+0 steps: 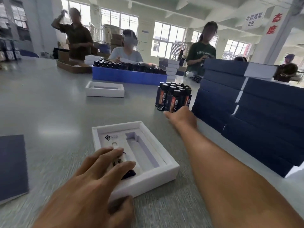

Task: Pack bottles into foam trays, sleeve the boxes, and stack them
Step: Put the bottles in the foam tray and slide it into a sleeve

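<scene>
Nearest item: my left hand (98, 171), fingers spread and fairly straight, lay over the near-left part of the white foam tray in its white open box (171, 167) on the grey table (49, 104); the thumb pressed against the box's near wall. Under the fingers lay a dark bottle (129, 173) in the left slot, mostly hidden. The right slot of that tray, a long recess, held nothing.

Right hand (182, 116): arm stretched forward, hand at the base of the cluster of upright dark bottles with black caps and orange labels (173, 96), touching the nearest one. I could not tell whether the fingers were curled round a bottle; they were hidden behind the hand.

Right of the cluster: stacks of navy-blue sleeved boxes (263, 112), just beside the bottles.

Far centre: second white open box with foam tray (105, 89); behind it a blue plastic crate of more dark bottles (130, 76).

Left edge: flat navy-blue sleeve (12, 165) on the table.

Background: several people working at the far side of the table.
</scene>
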A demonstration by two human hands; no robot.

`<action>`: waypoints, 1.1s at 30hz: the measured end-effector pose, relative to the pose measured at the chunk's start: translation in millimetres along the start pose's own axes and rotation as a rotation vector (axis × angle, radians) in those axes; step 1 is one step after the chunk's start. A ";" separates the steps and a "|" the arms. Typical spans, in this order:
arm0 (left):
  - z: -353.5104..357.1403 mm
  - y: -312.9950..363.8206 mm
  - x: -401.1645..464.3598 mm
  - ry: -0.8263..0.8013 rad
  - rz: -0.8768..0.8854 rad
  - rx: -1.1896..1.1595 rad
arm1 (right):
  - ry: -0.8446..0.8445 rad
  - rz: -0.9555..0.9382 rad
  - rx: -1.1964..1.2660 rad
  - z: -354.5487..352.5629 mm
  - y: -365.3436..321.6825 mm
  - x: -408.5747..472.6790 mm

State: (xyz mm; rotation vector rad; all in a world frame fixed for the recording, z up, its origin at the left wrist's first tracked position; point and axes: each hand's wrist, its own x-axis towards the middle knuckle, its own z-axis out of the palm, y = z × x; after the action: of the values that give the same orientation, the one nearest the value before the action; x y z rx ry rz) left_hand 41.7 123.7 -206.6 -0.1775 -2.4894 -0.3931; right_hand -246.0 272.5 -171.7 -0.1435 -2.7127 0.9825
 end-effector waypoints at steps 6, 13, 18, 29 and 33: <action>4.4 -0.7 2.7 0.058 0.041 0.015 | 0.093 0.009 -0.088 12.3 -0.3 6.6; -5.3 3.8 3.0 -0.025 0.027 0.062 | 0.090 0.033 -0.082 7.1 1.0 -4.8; -6.7 0.2 3.8 -0.080 0.075 0.127 | 0.022 0.069 -0.036 3.2 -3.9 -6.6; -6.4 -2.3 1.5 -0.134 -0.008 0.106 | 0.096 0.063 -0.120 12.5 -8.7 -3.3; -14.0 2.2 3.4 -0.237 -0.080 0.101 | 0.072 0.003 -0.073 5.6 0.7 -16.1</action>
State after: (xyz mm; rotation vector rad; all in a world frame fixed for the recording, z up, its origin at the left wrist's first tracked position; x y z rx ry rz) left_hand 47.1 121.4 -193.3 -0.0879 -2.7500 -0.2925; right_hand -231.9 266.8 -179.5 -0.1926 -2.6841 0.8623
